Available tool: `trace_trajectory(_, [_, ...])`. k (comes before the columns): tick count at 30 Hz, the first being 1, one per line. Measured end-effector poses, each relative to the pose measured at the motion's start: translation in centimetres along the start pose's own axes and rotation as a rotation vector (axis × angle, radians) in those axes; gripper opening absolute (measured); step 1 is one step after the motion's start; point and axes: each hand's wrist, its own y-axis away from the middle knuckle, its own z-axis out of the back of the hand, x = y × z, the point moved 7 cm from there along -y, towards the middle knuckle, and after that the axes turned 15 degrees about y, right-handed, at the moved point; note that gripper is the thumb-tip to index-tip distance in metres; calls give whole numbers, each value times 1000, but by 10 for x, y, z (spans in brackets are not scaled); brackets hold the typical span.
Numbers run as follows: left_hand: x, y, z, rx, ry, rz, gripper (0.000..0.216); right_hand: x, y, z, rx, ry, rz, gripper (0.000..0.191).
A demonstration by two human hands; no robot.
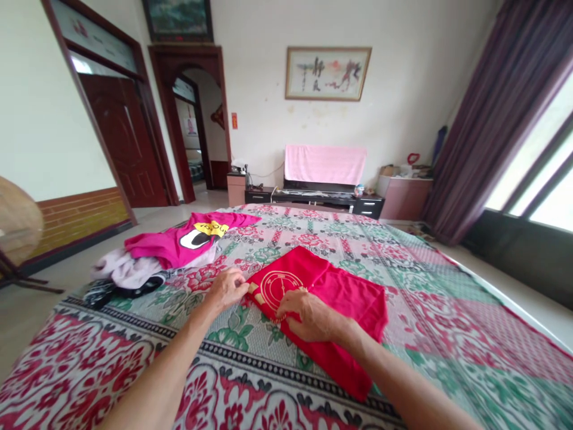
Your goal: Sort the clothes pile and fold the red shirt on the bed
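Observation:
A red shirt (353, 298) with a gold circular print lies folded on the patterned bed cover. At its left corner, the fingers of my left hand (227, 289) are pinched together on the fabric edge. My right hand (311, 313) rests over the near part of the print, fingers curled down onto the cloth near its front edge; the fingertips are partly hidden. The shirt's right part spreads out flat with soft creases, and its near corner points towards me.
A pile at left holds a magenta shirt (165, 245) with a yellow and white print, a pale pink garment (128, 269) and a black-and-white one (101, 292). The floral cover (242, 388) spans the surface. Beyond stands a low black cabinet (369, 207) beneath a pink cloth (325, 164).

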Motion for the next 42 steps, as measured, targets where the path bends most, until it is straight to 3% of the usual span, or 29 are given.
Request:
trace_trajectory(6, [2, 0, 0, -17, -5, -15, 16, -17, 1, 9, -76, -7, -68, 32])
trace_trajectory(10, [1, 0, -1, -18, -11, -15, 13, -59, 13, 15, -181, 102, -270, 25])
trace_trajectory(16, [-2, -1, 0, -55, -43, 57, 23, -129, 49, 20, -153, 240, -645, 31])
trace_trajectory(19, [-11, -2, 0, -94, -68, 25, 28, -149, 65, 21, -151, 271, -769, 31])
trace_trajectory(22, [-27, -4, -5, -89, -74, -37, 30, -156, 72, 20, -168, 298, -800, 32])
trace_trajectory(28, [-61, -21, -43, 83, -71, -105, 34, -159, 77, 10, -188, 293, -812, 33])
trace_trajectory(35, [-100, -75, -104, 304, -114, -152, 40, -156, 78, 6, -203, 290, -791, 29])
trace_trajectory(38, [-101, -91, -126, 351, -154, -105, 49, -154, 79, 7, -235, 271, -786, 28])
trace_trajectory(42, [-82, -88, -149, 398, -156, 50, 62, -153, 80, 7, -258, 273, -795, 26])
